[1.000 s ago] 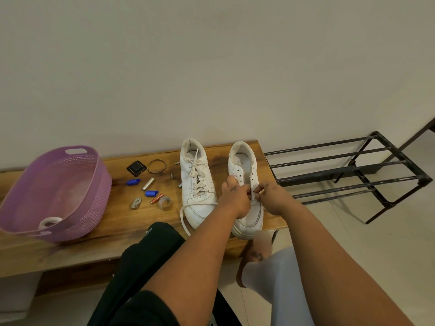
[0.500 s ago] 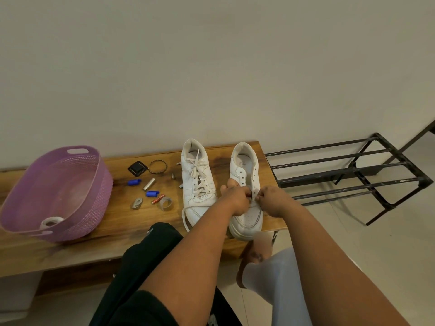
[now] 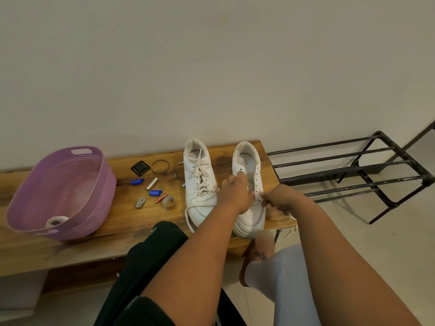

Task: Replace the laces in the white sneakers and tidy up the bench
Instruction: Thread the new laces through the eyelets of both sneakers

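Two white sneakers stand side by side on the wooden bench [image 3: 117, 231]. The left sneaker [image 3: 200, 182] is laced, with one lace end trailing over the bench front. The right sneaker [image 3: 249, 208] shows bare eyelets near its top. My left hand [image 3: 235, 196] grips that sneaker's tongue area, thumb up near the opening. My right hand [image 3: 277, 201] pinches a white lace [image 3: 259, 197] at a lower eyelet on the shoe's right side. More lace hangs off the bench edge [image 3: 293, 229] below my right wrist.
A purple plastic basket [image 3: 94, 208] holding a tape roll [image 3: 55, 221] sits at the bench's left. Small clutter lies between basket and shoes: blue caps [image 3: 137, 181], a metal cylinder [image 3: 151, 183], a black square item [image 3: 140, 167], a ring [image 3: 160, 166]. A black metal rack [image 3: 353, 170] stands right.
My right hand has moved right and slightly down, drawing the lace out from the right sneaker. My left hand has slid a little up the shoe.
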